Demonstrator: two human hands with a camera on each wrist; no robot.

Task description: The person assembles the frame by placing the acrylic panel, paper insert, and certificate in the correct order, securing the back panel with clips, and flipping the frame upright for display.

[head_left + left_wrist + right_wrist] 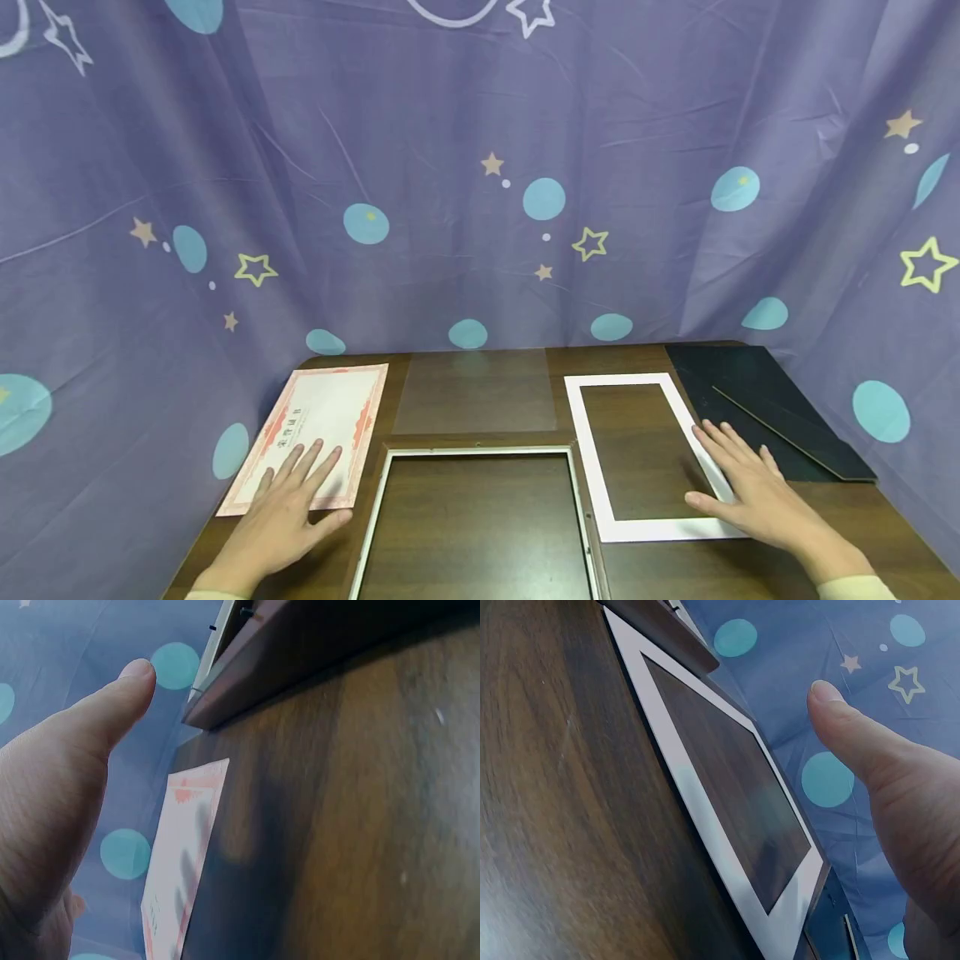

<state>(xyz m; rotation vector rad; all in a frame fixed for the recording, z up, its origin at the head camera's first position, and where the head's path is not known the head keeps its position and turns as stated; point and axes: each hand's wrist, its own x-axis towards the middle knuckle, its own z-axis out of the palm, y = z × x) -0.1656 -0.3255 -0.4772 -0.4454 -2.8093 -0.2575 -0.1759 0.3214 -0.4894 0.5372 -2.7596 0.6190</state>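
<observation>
My left hand (281, 517), fingers spread, is over the lower part of a certificate (330, 408) with a red patterned border; the left wrist view has the hand raised above the table. Over the lower right corner of a white mat border (600, 467) is my right hand (765, 496), its fingers extended and nothing held. Between the hands lies a wooden picture frame (480, 451), with bare table showing through its opening. In the right wrist view the thumb (855, 731) stands apart from the mat border (697, 795).
A clear sheet (476, 392) lies behind the picture frame. At the right is a black backing board (735, 367) with a flap-like strut (780, 425) on it. A patterned purple curtain (450, 125) surrounds the brown wooden table (660, 575).
</observation>
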